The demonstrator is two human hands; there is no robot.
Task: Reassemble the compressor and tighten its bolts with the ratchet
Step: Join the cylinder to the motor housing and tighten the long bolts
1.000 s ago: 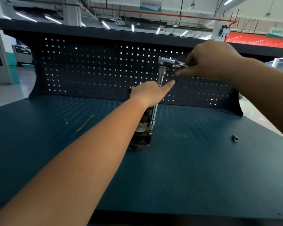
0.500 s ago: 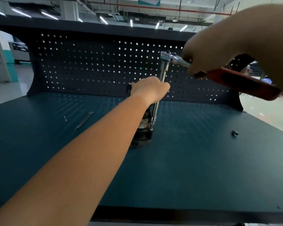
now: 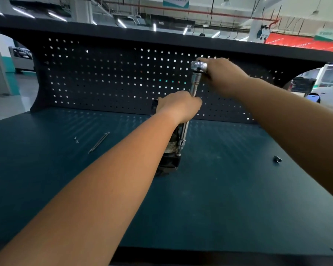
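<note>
Now your right hand [image 3: 222, 77], swung back leftward, is clasping the chrome ratchet [image 3: 199, 66]; your left hand [image 3: 178, 106] is gripping the black cylindrical compressor [image 3: 170, 150] standing upright on the teal bench [image 3: 219, 198]. One small metal socket [image 3: 277, 159] and two thin steel rods [image 3: 99, 142] are lying well apart.

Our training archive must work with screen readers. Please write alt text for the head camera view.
A person's left hand holds the top of an upright black compressor on a dark bench while the right hand grips a ratchet whose long extension runs down the compressor's side. Two long bolts lie to the left, a small socket to the right.
</note>
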